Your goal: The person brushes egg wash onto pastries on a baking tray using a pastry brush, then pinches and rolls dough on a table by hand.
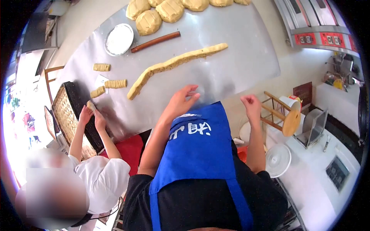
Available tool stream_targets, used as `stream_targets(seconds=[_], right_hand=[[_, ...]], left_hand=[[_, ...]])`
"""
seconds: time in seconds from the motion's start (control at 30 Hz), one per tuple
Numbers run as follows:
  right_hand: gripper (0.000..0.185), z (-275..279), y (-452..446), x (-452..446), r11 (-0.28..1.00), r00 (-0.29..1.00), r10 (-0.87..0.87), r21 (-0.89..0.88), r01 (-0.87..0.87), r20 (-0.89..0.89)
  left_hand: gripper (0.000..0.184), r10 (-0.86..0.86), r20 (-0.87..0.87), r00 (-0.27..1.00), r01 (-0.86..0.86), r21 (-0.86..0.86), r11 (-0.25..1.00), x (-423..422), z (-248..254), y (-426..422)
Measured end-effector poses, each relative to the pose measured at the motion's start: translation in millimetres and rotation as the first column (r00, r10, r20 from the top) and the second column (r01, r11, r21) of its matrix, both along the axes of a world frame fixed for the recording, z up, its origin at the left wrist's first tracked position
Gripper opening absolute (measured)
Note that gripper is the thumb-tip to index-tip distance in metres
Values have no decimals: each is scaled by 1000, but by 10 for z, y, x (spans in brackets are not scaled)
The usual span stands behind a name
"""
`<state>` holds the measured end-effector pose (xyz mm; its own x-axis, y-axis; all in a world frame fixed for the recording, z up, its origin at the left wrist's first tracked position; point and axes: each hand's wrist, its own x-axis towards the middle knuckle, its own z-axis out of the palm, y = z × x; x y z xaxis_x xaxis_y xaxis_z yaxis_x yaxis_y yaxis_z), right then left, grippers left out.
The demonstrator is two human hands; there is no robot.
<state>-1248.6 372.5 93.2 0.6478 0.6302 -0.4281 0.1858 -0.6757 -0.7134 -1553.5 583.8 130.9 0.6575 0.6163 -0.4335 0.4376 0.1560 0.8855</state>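
Note:
My left hand [182, 101] is over the near edge of the metal table [246, 46], in front of my blue apron. Its thumb and fingers are apart, and it holds nothing. Off the table to the right, my right hand [251, 107] is raised with its fingers curled in; whatever they may hold is hidden. A long dough rope [169, 65] lies slantwise beyond my left hand, untouched. Behind it are a brown rolling pin [155, 41] and a round metal bowl of white powder [119, 39]. Large dough lumps [169, 10] sit along the far edge.
On the left, a co-worker's hands [92, 114] hold a small dough piece beside a woven tray [64, 109]. Short ridged dough rolls [115, 83] lie nearby. At right are a wooden stool [291, 122], a white counter [308, 165] and an oven with red panels [322, 39].

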Motion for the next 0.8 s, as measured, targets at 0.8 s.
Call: stream_targets(seconds=[0.8], right_hand=[[19, -375, 1175, -309, 882, 873, 465, 160, -443, -146]], left_hand=[[37, 388, -55, 920, -341, 376, 862, -105, -8, -249]])
